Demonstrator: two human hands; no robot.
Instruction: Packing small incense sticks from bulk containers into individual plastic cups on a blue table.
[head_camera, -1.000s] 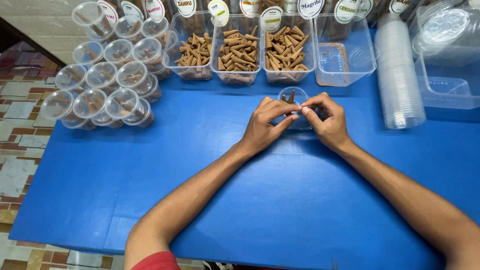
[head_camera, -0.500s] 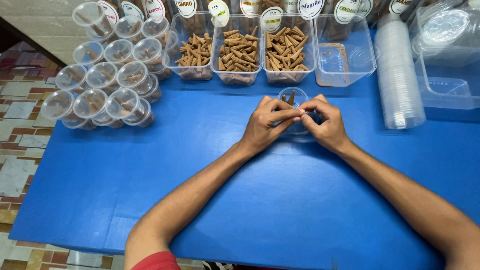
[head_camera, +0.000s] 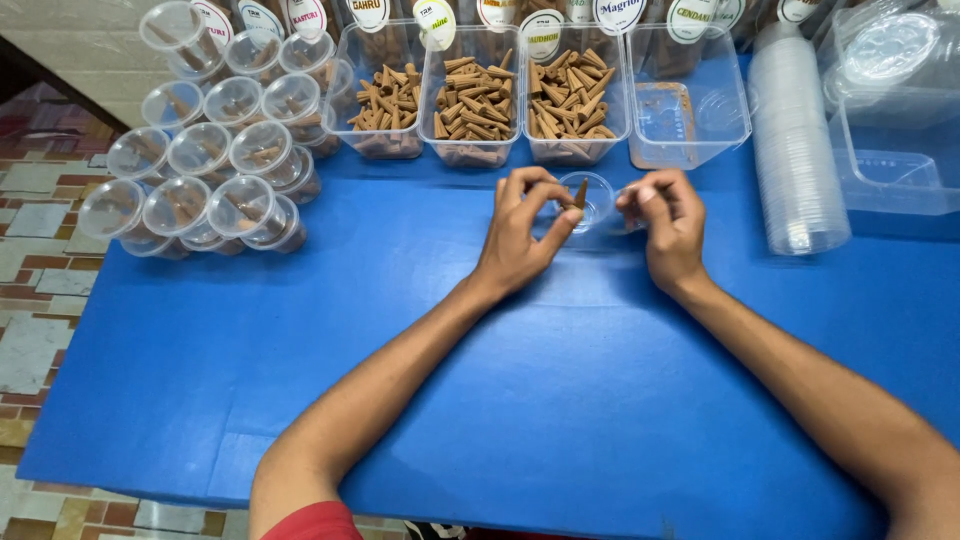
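A small clear plastic cup (head_camera: 598, 205) stands on the blue table (head_camera: 480, 400) between my hands. My left hand (head_camera: 520, 235) pinches a brown cone (head_camera: 580, 192) with thumb and fingertips, point up, at the cup's left rim. My right hand (head_camera: 668, 225) has its fingers curled and pinched on the cup's right edge. Just beyond the cup stand three clear tubs of brown cones (head_camera: 470, 100).
Several lidded clear cups with cones (head_camera: 200, 170) lie stacked at the far left. A near-empty clear tub (head_camera: 690, 100) is behind my right hand. A tall stack of clear lids (head_camera: 795, 150) and large clear containers (head_camera: 890, 130) are at the right. The tiled floor (head_camera: 40, 250) shows past the table's left edge.
My hands, which were pressed together over the cup, have drawn apart to either side. The cone now shows upright at the cup's rim.
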